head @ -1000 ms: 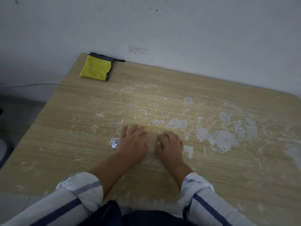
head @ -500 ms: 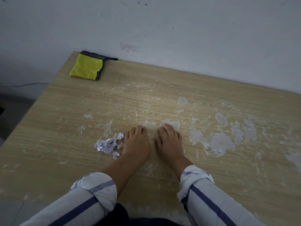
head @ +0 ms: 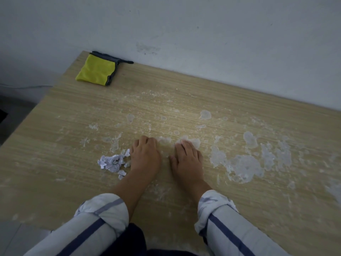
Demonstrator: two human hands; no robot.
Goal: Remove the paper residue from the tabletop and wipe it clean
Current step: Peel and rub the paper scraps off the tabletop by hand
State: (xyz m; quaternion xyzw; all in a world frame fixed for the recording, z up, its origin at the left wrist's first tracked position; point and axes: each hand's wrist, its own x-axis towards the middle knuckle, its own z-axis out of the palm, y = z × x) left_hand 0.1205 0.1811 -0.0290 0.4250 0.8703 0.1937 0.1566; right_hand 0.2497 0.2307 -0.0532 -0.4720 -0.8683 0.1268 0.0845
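Note:
Whitish paper residue (head: 245, 167) is stuck in patches across the middle and right of the wooden tabletop (head: 64, 145). Both of my hands lie palm-down side by side on the table. The fingertips of my left hand (head: 145, 156) touch a thin residue patch (head: 164, 140). My right hand (head: 186, 159) has its fingertips on another patch (head: 193, 142). Neither hand holds anything. A small pile of crumpled paper scraps (head: 112, 162) lies just left of my left hand. A folded yellow cloth with a grey edge (head: 96, 72) lies at the far left corner.
A pale wall (head: 203, 34) runs along the table's far edge. The table's left edge drops to a dark floor (head: 13, 111). Smaller residue flecks (head: 204, 114) are scattered beyond my hands.
My left hand has shifted right and uncovered the pile of paper scraps. Both hands have slid a little further up onto the residue patches.

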